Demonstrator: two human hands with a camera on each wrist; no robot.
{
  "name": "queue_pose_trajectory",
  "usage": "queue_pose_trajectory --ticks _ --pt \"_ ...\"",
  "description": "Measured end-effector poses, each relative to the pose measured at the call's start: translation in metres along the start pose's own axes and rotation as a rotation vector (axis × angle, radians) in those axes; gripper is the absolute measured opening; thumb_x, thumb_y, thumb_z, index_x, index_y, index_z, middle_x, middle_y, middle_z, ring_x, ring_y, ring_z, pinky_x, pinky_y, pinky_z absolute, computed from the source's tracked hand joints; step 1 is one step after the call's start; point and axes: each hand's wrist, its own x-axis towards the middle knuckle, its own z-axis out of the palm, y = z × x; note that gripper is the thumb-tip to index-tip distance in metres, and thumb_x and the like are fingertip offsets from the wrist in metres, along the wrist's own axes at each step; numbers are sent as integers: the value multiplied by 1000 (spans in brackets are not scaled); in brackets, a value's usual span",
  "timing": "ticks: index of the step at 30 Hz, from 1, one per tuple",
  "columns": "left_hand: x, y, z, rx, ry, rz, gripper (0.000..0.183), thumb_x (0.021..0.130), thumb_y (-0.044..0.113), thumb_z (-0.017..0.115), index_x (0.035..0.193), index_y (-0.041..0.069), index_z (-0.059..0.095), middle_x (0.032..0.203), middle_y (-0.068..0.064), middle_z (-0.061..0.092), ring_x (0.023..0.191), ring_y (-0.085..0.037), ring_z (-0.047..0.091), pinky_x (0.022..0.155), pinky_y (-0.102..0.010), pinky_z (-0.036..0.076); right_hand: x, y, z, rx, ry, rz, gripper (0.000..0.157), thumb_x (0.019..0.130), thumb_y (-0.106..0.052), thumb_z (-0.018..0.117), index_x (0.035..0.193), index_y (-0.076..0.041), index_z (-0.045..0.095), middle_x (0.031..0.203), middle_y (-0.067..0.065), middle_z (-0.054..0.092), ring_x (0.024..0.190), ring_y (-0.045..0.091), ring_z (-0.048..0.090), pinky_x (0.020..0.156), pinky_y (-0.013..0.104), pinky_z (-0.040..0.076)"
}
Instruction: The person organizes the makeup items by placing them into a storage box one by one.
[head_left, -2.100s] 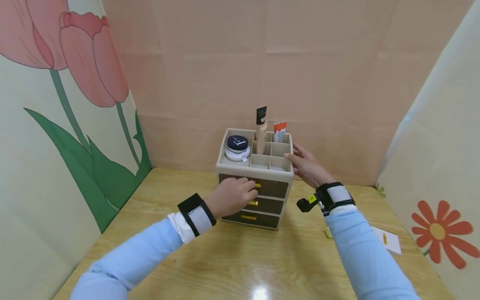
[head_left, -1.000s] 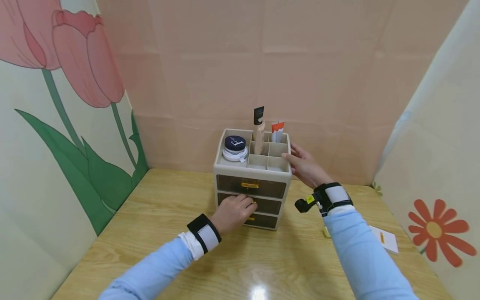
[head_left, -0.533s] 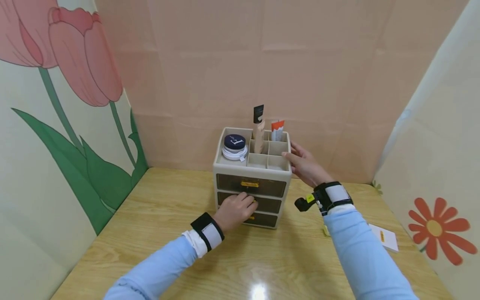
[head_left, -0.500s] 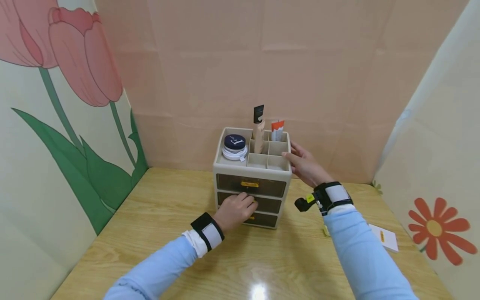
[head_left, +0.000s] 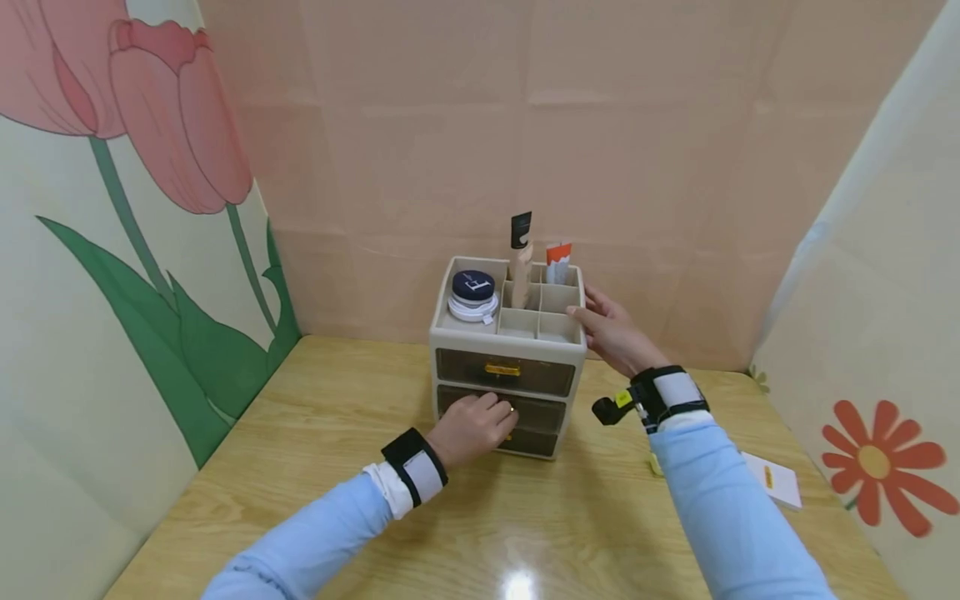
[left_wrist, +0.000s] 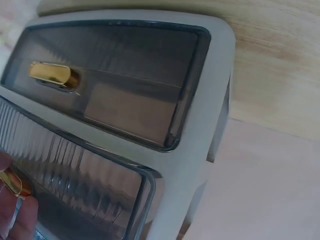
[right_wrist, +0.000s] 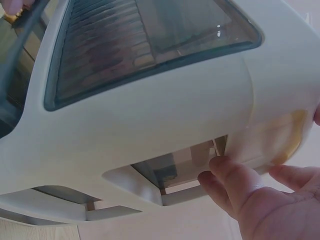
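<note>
A cream makeup organizer (head_left: 510,342) with three brown see-through drawers stands upright on the table. My left hand (head_left: 474,427) pinches the gold handle (left_wrist: 19,184) of the middle drawer (left_wrist: 75,175). In both wrist views that drawer's front stands slightly out from the frame. The top drawer (right_wrist: 115,42) and bottom drawer (left_wrist: 125,65) look closed. My right hand (head_left: 617,340) holds the organizer's right side, thumb on the top rim and fingers on the outer wall. On top sit a dark-lidded compact (head_left: 472,285), a beige tube (head_left: 521,283) and an orange-and-white tube (head_left: 558,262).
A white flat box (head_left: 776,481) lies on the wooden table (head_left: 360,392), right of my right forearm. A small yellow thing (head_left: 656,464) is partly hidden by that sleeve. Behind the organizer hangs a pink backdrop (head_left: 405,167), and flower-printed sheets flank both sides.
My left hand has moved from the top drawer's handle down to the middle drawer's handle, and the middle drawer has slid slightly outward. The right hand stays on the organizer's side.
</note>
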Motion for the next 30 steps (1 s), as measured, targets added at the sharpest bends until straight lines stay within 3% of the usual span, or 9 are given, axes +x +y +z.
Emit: queue_pose_trajectory --ticks 7,16,23,30 --pt "3 2 -12 -15 76 41 28 98 5 53 90 14 78 84 3 67 67 -9 58 49 -16 43 -1 -2 0 -4 2 6 67 104 -27 46 157 -29 6 161 10 11 138 39 28 105 56 31" --pt "0 10 -30 3 36 88 18 94 9 61 93 15 78 85 4 66 67 -8 56 51 -14 44 1 -3 0 2 -1 7 67 104 -28 46 157 -30 6 161 11 12 138 38 27 106 56 31" --pt "9 10 -65 2 92 103 24 96 6 57 85 16 76 78 6 62 61 -5 50 47 -12 35 1 -1 0 8 1 7 67 104 -27 46 157 -31 6 161 10 11 138 39 27 105 56 31" --pt "0 21 -61 -18 87 113 47 101 -2 34 83 15 74 78 5 61 62 -6 52 46 -13 37 2 0 -1 1 -5 2 67 104 -27 46 157 -29 5 161 10 10 138 40 26 105 56 31"
